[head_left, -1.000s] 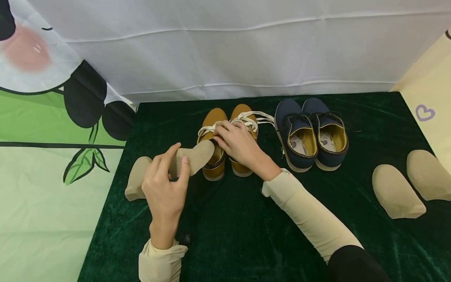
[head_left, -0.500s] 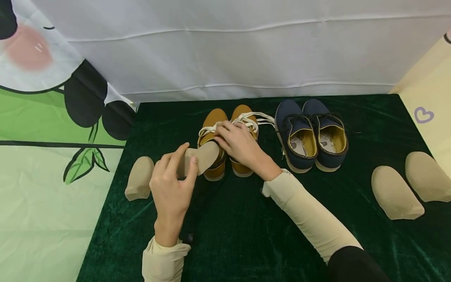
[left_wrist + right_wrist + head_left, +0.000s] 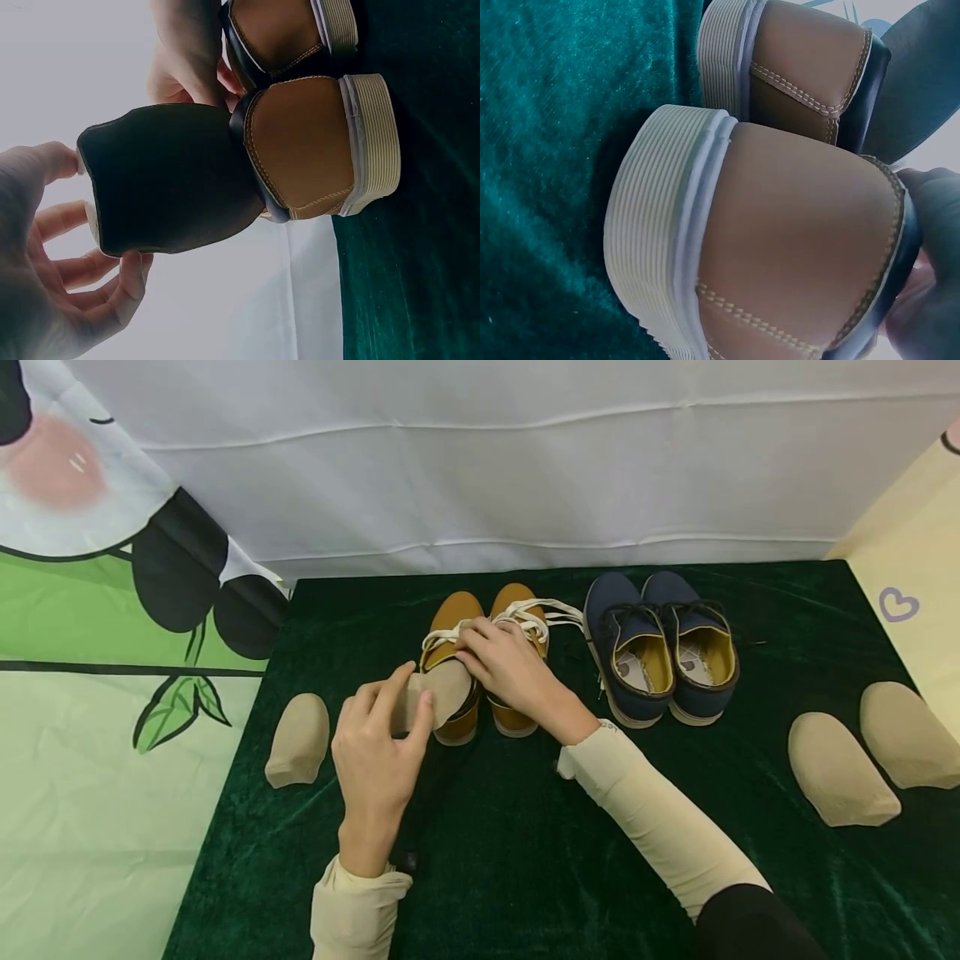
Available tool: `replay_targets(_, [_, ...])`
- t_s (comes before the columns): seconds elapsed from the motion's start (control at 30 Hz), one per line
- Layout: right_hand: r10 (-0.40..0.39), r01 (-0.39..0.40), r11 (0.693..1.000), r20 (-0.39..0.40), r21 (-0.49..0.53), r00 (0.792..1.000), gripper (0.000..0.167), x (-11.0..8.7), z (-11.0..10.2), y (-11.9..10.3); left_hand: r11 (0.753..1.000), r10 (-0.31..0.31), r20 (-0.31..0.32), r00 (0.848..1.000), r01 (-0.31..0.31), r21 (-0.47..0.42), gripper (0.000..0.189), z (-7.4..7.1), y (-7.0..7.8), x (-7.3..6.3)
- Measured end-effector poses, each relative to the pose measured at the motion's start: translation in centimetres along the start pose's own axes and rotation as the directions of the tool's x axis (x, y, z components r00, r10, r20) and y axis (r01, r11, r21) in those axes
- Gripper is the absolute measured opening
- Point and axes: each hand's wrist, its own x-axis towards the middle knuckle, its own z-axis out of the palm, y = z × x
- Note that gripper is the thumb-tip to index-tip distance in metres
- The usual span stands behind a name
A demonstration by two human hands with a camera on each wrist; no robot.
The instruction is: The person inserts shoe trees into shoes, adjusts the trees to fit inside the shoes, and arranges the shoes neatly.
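Note:
My left hand holds a beige toe-shaped shoe insert between thumb and fingers. The insert's rounded end is at the opening of the left tan shoe; how deep it sits is hidden. In the left wrist view the insert looks dark and overlaps the rim of that shoe. My right hand lies over the tan pair, its fingers gripping the left shoe near its tongue and white laces. Beside it is the right tan shoe, partly covered by that hand.
Right of the tan pair stand two navy shoes with dark laces. One beige insert lies at the left; two more inserts lie at the right. Dark green velvet covers the surface, with a white cloth behind.
My left hand has moved right and slightly forward, bringing the insert's rounded end to the left tan shoe's opening. My right hand has stayed in place.

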Motion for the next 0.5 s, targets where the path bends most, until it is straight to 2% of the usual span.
replay_targets(0.27, [-0.007,0.007,1.000,0.000,-0.008,1.000,0.020,-0.2,0.0,0.2,1.000,0.007,0.017,1.000,-0.008,0.019,0.040,0.7,-0.1,0.0])
replay_targets(0.5, [-0.012,0.012,1.000,0.004,-0.025,1.000,0.020,0.0,-0.1,0.3,1.000,0.026,0.005,1.000,-0.026,0.013,0.040,1.4,-0.1,0.1])
